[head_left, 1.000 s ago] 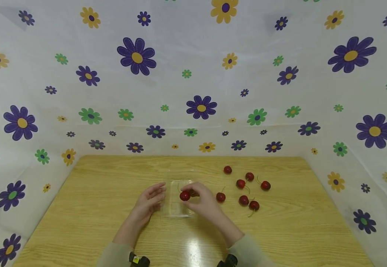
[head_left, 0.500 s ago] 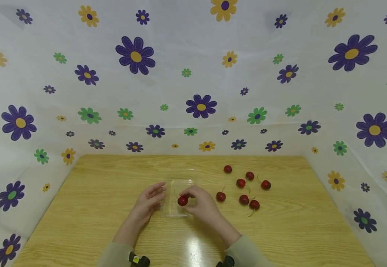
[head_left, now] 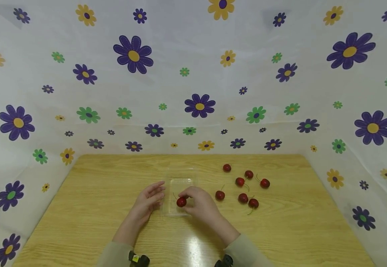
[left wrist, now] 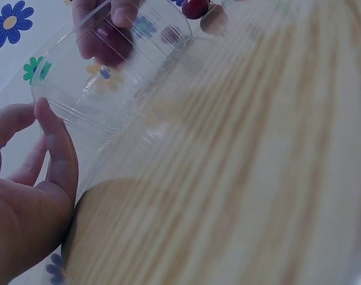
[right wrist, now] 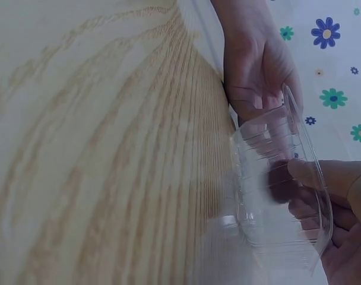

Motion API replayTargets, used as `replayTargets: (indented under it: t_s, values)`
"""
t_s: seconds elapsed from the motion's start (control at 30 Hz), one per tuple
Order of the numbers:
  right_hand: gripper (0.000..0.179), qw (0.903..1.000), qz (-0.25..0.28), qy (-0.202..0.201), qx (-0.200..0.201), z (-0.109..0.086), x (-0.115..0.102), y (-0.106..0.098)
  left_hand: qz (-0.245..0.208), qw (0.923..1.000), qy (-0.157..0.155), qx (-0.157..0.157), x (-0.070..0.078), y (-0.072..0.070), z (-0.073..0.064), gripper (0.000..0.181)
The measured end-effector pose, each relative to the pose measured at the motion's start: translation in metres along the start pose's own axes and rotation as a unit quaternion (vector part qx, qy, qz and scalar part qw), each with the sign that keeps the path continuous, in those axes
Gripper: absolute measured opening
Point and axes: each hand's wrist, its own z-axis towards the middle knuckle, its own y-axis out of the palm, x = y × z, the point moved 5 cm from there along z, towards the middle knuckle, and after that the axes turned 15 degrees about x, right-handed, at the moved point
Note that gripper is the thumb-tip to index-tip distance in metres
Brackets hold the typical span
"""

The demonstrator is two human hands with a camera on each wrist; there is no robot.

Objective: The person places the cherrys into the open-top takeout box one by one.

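A clear plastic container (head_left: 179,185) stands on the wooden table between both hands. My right hand (head_left: 201,205) pinches a dark red cherry (head_left: 181,202) with a thin stem between thumb and fingers. That cherry is inside the container's walls, low over its floor; whether it touches the floor I cannot tell. In the right wrist view the cherry (right wrist: 281,181) shows through the clear plastic. My left hand (head_left: 146,203) is at the container's left side, fingers extended and slightly bent. Its fingertips touch the rim in the left wrist view, where the container (left wrist: 73,89) looks tilted.
Several loose cherries lie right of the container, the nearest cherry (head_left: 220,195) close to my right hand and another cherry (head_left: 227,168) farther back. The wooden table (head_left: 96,193) meets a white flower-printed cloth (head_left: 166,89) at its back and sides.
My right hand has moved the cherry slightly left and toward me, lower in the container. The left hand stays at the container's side. The view has shifted slightly.
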Motion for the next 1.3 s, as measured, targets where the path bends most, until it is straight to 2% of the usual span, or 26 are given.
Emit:
replayTargets:
  t_s: [0.3, 0.47, 0.63, 0.8, 1.3]
  values:
    - [0.033, 0.9998, 0.015, 0.01, 0.005, 0.0, -0.002, -0.001, 0.003, 1.0, 0.006, -0.006, 0.001, -0.001, 0.0, 0.056]
    - [0.032, 0.9975, 0.055, 0.037, 0.022, 0.0, 0.001, -0.003, 0.001, 1.0, 0.002, -0.005, 0.002, -0.001, -0.001, 0.056]
    - [0.03, 0.9901, 0.113, 0.069, 0.046, 0.0, 0.005, -0.005, -0.001, 1.0, -0.006, -0.002, 0.004, -0.001, -0.002, 0.057]
    - [0.03, 0.9828, 0.145, 0.078, 0.084, 0.0, 0.008, -0.011, 0.001, 1.0, -0.006, 0.003, 0.002, -0.002, 0.0, 0.056]
    - [0.028, 0.9633, 0.163, 0.127, 0.172, -0.001, 0.043, -0.04, -0.003, 1.0, -0.003, -0.002, 0.003, -0.001, -0.003, 0.058]
